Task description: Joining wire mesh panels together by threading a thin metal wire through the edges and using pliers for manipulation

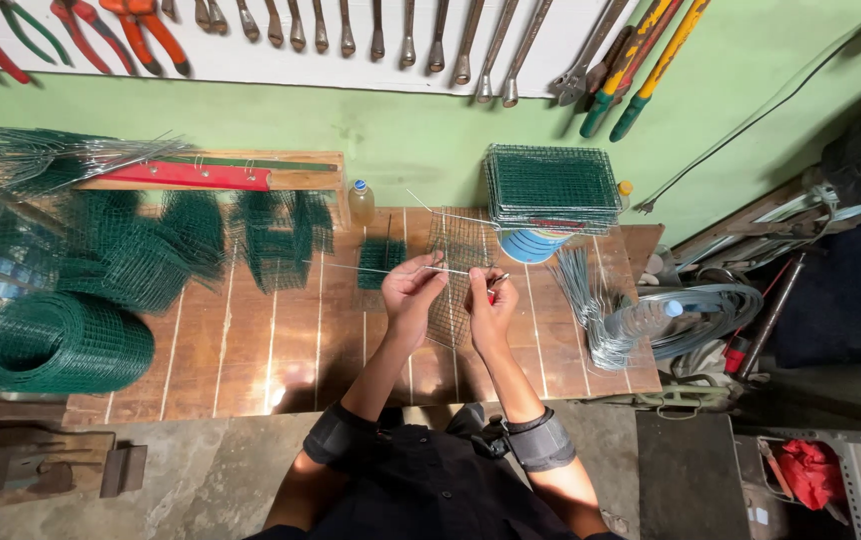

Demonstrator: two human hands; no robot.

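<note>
My left hand (411,290) is curled, fingertips pinched on a thin steel wire (381,268) that runs out sideways to the left above the bench. I judge the pinch is there to keep the wire lined up against the mesh while the other hand works. My right hand (489,305) is closed around small pliers with red handles (496,285), their tip pointing at the edge of the wire mesh panel (459,275). That panel stands between and just beyond both hands, tilted up off the wooden bench (281,350), probably so both faces stay reachable. Whether the plier tip is actually biting the wire, I cannot tell; it is too small.

Just right of the right hand lies a bundle of cut grey wires (591,300), near enough to pick from without leaning. Behind it a stack of green mesh panels (551,188) sits on a round blue tin (534,243), lifted clear of the work area. A plastic bottle (361,202) stands at the back. To the left are folded green mesh pieces (276,235), and a roll of green mesh (56,342) lies at the bench's far left end. Spanners and cutters hang on the wall (401,130) above.
</note>
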